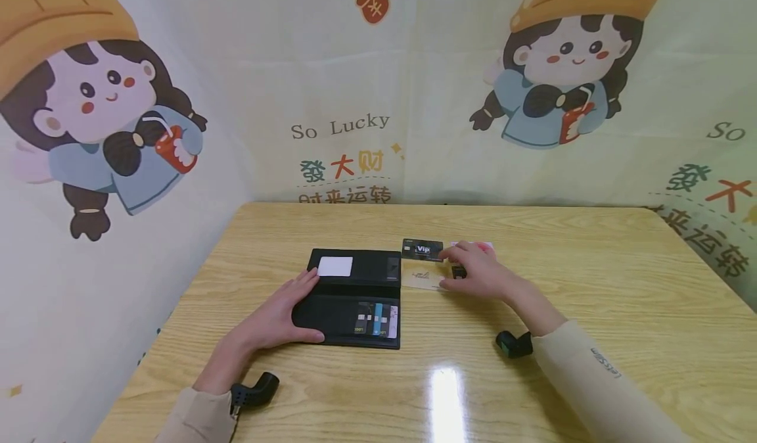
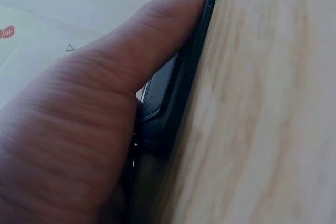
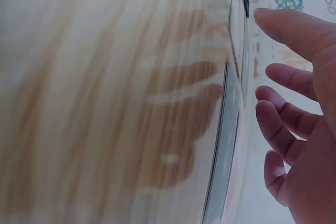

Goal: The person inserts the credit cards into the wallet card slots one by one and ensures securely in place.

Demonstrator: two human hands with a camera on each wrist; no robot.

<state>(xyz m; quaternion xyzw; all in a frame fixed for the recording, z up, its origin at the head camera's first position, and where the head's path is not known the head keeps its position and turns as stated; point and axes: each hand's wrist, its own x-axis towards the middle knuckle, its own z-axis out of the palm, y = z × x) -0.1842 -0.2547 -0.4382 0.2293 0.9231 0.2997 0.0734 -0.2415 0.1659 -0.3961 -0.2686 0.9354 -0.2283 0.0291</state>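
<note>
A black wallet (image 1: 331, 305) lies unfolded on the table. My left hand (image 1: 278, 311) rests over its left side, fingertips on the upper half and thumb (image 2: 163, 19) along the near edge. A white card or window (image 1: 335, 266) shows in the upper half; several cards (image 1: 378, 320) fill slots below. To the wallet's right lie a black "Vip" card (image 1: 421, 250), a gold card (image 1: 420, 275) and a pink card (image 1: 488, 247). Over these hovers my right hand (image 1: 481, 273), fingers loosely bent and nothing gripped. A dark card (image 1: 458, 272) shows beneath it, partly hidden.
Black wrist-worn devices (image 1: 257, 390) sit at both wrists, the right one (image 1: 513, 344) close above the wood. The wooden table (image 1: 591, 246) ends at a printed cloth backdrop (image 1: 443, 101), with more cloth along the left side.
</note>
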